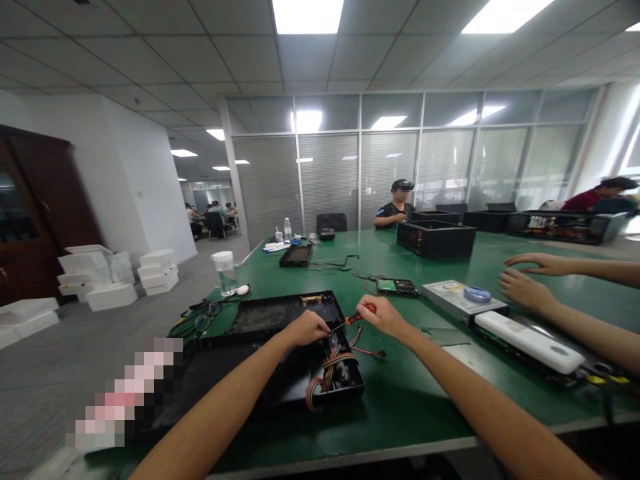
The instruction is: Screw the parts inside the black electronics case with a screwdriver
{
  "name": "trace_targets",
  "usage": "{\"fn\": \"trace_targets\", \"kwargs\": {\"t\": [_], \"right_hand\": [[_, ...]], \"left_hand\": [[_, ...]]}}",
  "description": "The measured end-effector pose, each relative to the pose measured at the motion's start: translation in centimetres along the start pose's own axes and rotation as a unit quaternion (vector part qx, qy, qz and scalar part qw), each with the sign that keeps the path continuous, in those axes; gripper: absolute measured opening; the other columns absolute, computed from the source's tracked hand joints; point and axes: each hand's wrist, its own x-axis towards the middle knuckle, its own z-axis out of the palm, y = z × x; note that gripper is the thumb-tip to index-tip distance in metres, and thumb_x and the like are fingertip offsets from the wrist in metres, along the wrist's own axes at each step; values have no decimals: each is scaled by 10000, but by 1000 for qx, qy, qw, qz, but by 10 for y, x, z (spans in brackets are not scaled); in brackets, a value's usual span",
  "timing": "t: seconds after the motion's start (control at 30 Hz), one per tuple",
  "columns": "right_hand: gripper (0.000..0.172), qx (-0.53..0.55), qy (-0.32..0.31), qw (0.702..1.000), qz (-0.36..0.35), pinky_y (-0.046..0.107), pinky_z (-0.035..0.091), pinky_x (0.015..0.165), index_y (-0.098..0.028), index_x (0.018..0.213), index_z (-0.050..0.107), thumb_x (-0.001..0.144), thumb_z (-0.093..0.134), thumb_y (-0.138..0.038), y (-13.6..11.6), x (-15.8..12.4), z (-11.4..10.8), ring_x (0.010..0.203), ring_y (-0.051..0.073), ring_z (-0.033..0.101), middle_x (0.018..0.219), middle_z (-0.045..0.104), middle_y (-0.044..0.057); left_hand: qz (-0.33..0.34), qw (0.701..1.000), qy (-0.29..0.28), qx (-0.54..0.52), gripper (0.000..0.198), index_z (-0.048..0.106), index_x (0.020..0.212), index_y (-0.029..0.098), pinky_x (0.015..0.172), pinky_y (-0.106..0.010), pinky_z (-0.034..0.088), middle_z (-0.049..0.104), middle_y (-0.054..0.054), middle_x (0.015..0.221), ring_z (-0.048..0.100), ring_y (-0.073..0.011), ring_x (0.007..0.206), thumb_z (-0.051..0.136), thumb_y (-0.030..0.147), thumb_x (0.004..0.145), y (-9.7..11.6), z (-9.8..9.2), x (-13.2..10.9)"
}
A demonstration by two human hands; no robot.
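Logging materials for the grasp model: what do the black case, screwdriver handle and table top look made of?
black case: probably painted sheet metal, matte, thin flat panels.
screwdriver handle: orange plastic or rubber, unclear which.
table top: green mat or laminate, faint sheen.

Open-plan office used as an electronics workroom, tiled ceiling with panel lights [307,13], glass partition walls [390,180] (blinds behind), long green table [400,393], opened computer cases [435,239], white foam boxes [113,273] stacked on grey carpet [75,340].

Left grip [306,328] curled, right grip [385,317] fisted; both forearms extended.
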Motion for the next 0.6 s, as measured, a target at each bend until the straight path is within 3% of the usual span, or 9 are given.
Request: {"fn": "trace_targets", "kwargs": {"t": [0.23, 0.37, 0.6], "right_hand": [[210, -103, -22, 992, -68, 219, 284, 525, -189, 741, 611, 790, 487, -352, -27, 8, -5, 505, 113, 478, 563, 564, 5], [259, -179, -39, 981, -65, 217, 297, 542, -175, 773, 619, 816, 438, -355, -37, 15, -6, 549, 129, 530, 593, 605, 26], [504, -359, -149, 921, -42, 266, 347, 596, -138, 767, 623, 844, 301, -517, -84, 47, -16, 687, 225, 603, 706, 653, 135]], "left_hand": [[3, 1000, 3, 8, 194, 697, 879, 186, 707, -174, 402, 689, -26, 822, 610, -133, 742, 564, 190, 738, 1, -2, -2], [-2, 1000, 3, 9, 195, 697, 878, 172, 715, -180, 400, 687, -37, 830, 609, -138, 750, 565, 196, 736, 0, -2, -2], [-17, 1000, -2, 12, 171, 696, 838, 164, 697, -183, 398, 683, -22, 779, 597, -132, 718, 569, 196, 729, 3, -3, -2]]}}
